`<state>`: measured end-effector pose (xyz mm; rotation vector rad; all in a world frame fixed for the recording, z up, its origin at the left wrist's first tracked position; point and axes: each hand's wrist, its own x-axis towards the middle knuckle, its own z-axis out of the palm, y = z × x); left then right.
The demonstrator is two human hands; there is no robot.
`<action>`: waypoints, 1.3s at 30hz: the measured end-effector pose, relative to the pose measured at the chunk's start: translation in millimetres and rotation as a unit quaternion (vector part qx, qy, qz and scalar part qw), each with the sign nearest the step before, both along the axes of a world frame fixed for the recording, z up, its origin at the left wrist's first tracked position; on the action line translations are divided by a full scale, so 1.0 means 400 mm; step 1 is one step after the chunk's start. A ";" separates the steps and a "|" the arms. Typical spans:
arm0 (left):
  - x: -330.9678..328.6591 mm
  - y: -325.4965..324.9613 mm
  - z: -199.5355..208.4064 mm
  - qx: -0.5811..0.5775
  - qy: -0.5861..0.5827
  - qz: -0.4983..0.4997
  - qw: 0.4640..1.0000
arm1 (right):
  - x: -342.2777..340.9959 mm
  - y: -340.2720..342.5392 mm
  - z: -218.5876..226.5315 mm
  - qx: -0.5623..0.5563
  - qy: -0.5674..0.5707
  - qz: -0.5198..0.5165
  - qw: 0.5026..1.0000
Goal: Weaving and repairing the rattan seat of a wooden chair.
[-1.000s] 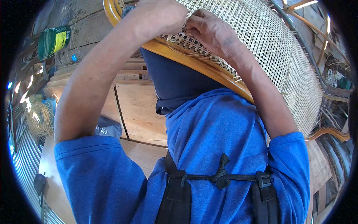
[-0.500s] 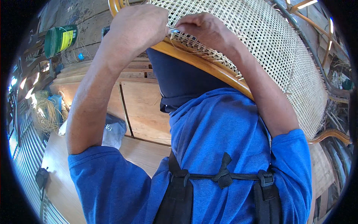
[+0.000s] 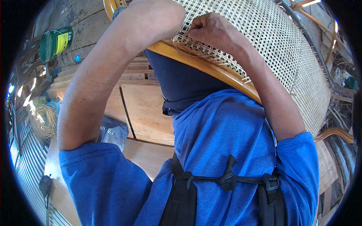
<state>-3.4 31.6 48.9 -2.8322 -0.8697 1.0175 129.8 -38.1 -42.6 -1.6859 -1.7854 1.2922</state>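
Note:
Pale woven cane webbing [image 3: 264,41] stretches over a curved, varnished wooden frame [image 3: 211,66], which lies across my lap. Loose cane ends stick out along the near edge of the weave. My left hand [image 3: 160,17] is over the webbing's left edge, bent at the wrist; its back hides the fingers and anything in them. Close by on the right, my right hand [image 3: 215,30] rests on the webbing with its fingers curled closed. What they pinch, if anything, is hidden. One thin strand curves out beneath the hands along the frame.
A green container with a yellow label [image 3: 56,43] lies at the upper left. Below it is a tangled bundle of cane strands [image 3: 44,120]. A grey cloth with printing [image 3: 113,132] lies on the wooden boards [image 3: 147,109]. Another curved wooden piece [image 3: 335,133] shows at right.
My left hand has swung up and right, its wrist turned over. The metal tool tip seen between the hands is now hidden. My right hand has shifted slightly right, its fingers more curled.

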 end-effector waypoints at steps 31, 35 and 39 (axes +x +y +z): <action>-0.036 0.018 -0.073 -0.113 -0.038 0.084 0.989 | -0.046 -0.019 -0.004 0.063 -0.152 -0.014 0.986; -0.015 0.024 -0.065 -0.126 -0.016 0.090 0.988 | -0.003 -0.052 -0.034 0.182 -0.024 0.005 0.983; -0.008 0.023 -0.074 -0.130 -0.002 0.124 0.984 | -0.021 -0.044 -0.044 0.178 -0.085 0.019 0.980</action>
